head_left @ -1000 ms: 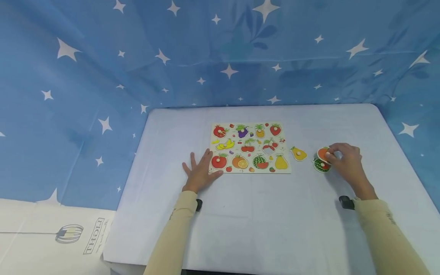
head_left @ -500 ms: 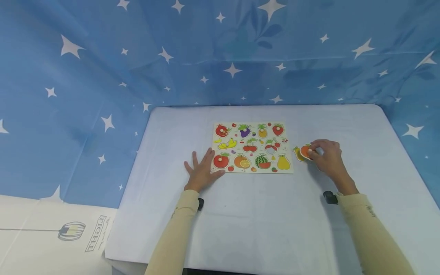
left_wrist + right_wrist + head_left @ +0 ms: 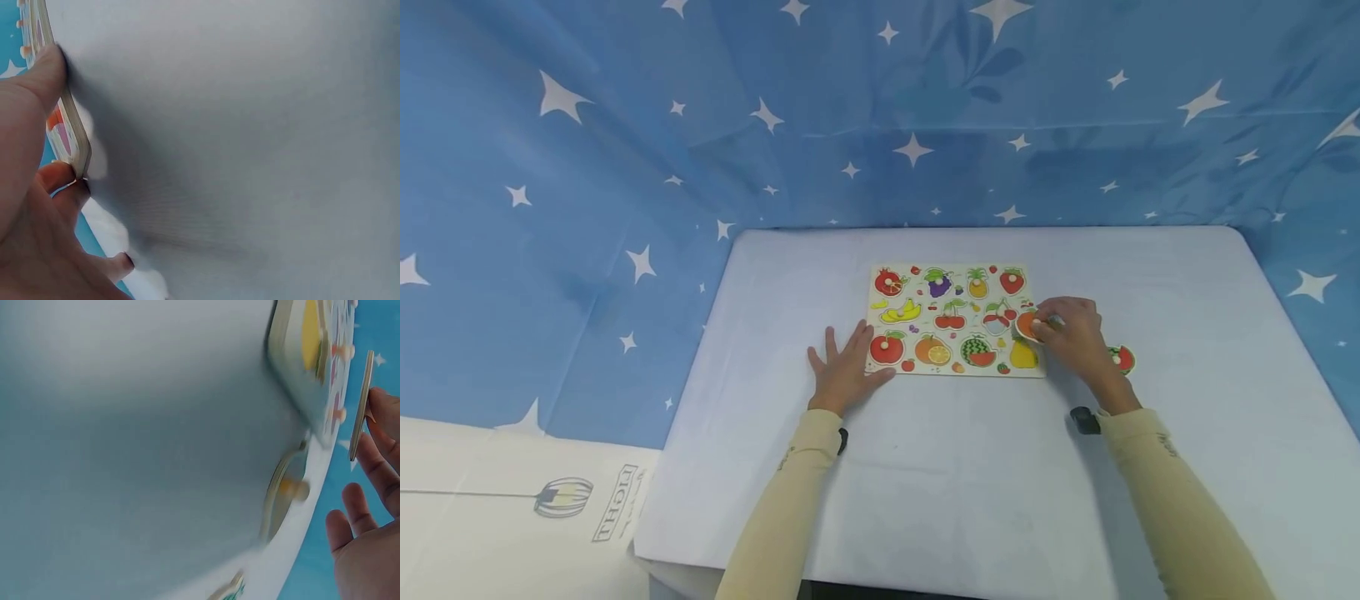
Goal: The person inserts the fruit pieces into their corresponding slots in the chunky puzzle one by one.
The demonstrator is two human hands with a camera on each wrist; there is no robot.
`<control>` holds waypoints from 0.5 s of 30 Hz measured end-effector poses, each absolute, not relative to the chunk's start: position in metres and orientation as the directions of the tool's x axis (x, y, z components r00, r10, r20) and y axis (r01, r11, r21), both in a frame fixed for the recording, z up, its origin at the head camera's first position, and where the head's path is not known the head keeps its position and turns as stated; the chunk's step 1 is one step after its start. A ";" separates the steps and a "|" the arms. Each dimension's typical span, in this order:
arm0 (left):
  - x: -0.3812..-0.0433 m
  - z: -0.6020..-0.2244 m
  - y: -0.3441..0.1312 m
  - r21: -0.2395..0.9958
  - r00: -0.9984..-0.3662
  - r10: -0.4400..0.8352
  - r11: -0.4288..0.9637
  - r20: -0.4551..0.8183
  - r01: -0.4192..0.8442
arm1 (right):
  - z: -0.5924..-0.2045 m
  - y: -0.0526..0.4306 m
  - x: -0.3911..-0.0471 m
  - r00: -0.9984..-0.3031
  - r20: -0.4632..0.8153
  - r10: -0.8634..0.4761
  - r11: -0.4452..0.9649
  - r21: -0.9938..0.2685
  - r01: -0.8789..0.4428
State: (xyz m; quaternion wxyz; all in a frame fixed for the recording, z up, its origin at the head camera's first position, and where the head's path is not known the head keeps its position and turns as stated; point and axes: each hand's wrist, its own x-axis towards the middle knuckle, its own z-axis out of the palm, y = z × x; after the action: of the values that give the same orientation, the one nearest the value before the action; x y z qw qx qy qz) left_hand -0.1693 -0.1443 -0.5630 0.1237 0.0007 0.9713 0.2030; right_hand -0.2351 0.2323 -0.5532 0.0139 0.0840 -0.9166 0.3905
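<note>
My right hand (image 3: pixel 1075 337) pinches an orange puzzle piece (image 3: pixel 1026 327) by its small knob, over the right edge of the fruit puzzle board (image 3: pixel 992 289). In the right wrist view that piece (image 3: pixel 361 409) appears edge-on, raised off the table. Below the hand lies a pear piece (image 3: pixel 280 503) with a knob, mostly covered in the head view. A watermelon piece (image 3: pixel 1122 359) rests beside the right wrist. My left hand (image 3: pixel 844 375) lies with fingers spread at the board's lower left corner, its thumb (image 3: pixel 50 72) touching the near edge.
Several knobbed fruit pieces, such as a red apple (image 3: pixel 887 349) and a strawberry (image 3: pixel 1012 282), sit on the board. The board is on a white-covered table (image 3: pixel 955 483). A blue star-patterned cloth (image 3: pixel 820 108) hangs behind and left.
My right hand has carried the orange piece leftward from over the watermelon piece, past the pear piece, to the board's right edge. The left hand stays at the board; the head view shifts slightly.
</note>
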 end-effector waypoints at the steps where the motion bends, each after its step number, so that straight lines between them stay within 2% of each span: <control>1: -0.169 -0.562 -0.144 0.391 -0.970 0.053 0.919 -0.236 -0.045 | -0.553 0.229 -0.236 -0.986 0.086 -0.145 0.681 -0.714 -0.162; 15: -0.172 -0.565 -0.144 0.355 -0.963 0.054 0.934 -0.265 -0.046 | -0.558 0.168 -0.240 -0.959 0.101 -0.263 0.659 -0.707 -0.255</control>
State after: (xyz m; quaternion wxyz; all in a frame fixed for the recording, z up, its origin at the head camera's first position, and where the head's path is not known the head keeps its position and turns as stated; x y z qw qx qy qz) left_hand -0.1723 -0.1436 -0.5648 0.1365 0.0020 0.9738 0.1820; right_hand -0.2395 0.1680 -0.5583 -0.0049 0.1423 -0.9108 0.3874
